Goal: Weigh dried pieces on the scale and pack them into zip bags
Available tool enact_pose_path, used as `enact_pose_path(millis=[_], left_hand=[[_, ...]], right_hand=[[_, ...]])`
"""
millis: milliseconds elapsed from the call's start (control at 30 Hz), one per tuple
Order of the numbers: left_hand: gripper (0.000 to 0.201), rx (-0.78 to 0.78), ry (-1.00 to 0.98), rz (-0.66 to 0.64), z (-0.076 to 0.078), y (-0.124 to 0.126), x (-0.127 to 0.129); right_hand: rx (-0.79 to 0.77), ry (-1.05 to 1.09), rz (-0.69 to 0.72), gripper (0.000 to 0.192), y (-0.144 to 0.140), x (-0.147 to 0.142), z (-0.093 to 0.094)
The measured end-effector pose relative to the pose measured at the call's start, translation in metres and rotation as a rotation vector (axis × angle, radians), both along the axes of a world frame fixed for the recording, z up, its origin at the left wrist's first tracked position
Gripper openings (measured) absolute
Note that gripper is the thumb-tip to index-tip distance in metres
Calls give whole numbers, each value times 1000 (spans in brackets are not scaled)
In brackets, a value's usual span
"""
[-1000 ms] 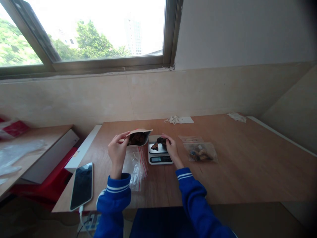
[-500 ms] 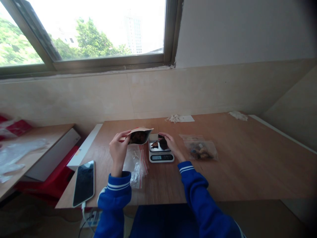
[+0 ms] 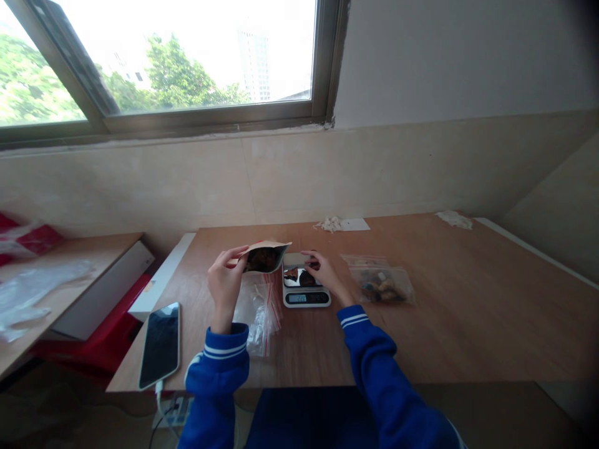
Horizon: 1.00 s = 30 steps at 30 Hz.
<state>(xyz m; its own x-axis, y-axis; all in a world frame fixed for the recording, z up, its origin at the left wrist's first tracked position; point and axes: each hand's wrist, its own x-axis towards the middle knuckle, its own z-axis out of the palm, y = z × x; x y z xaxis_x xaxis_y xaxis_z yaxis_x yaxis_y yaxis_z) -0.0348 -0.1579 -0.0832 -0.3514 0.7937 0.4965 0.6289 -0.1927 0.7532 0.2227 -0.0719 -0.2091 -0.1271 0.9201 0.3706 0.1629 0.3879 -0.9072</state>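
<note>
Seated at a plywood work surface beneath a wide window, a person in blue sleeves portions dark dried pieces from a small brown paper pouch onto a compact silver digital kitchen scale. By the look of things the weighing step is under way: a few pieces lie on the steel platform and the display is lit, though its figures are too small to read. A fair next move would be a look at the reading, then a delicate pinch to add or lift off a piece.

The left hand closes its grip on the pouch, thumb and fingers pinching the near edge and holding its open mouth tilted toward the scale, at nine o'clock from it and just above the surface. The right hand hovers at the platform's three o'clock edge, fingers curled together over the pieces; whether they actually pinch one cannot be told.

A clear plastic zip bag with mixed dried contents lies at three o'clock of the scale, a stack of empty red-striped zip bags at eight o'clock, and a black smartphone on a cable near the surface's left corner.
</note>
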Motion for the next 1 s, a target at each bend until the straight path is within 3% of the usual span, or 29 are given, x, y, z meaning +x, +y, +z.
enact_pose_path(millis=[333, 433, 500, 567, 667, 767, 1000], left_hand=[[23, 3, -3, 0, 0, 0, 0], [24, 4, -12, 1, 0, -1, 0], [24, 4, -18, 1, 0, -1, 0], [24, 4, -13, 7, -1, -2, 0], [24, 5, -3, 12, -1, -1, 0], [24, 9, -4, 4, -2, -1, 0], [24, 9, 0, 7, -3, -1, 2]], right_hand=[[-105, 79, -4, 31, -3, 11, 14], [-16, 73, -203, 29, 0, 17, 12], [96, -25, -366, 26, 3, 21, 8], [150, -176, -429, 27, 5, 23, 1], [135, -321, -373, 29, 8, 21, -7], [111, -329, -281, 31, 11, 16, -8], [176, -585, -160, 27, -5, -10, 17]])
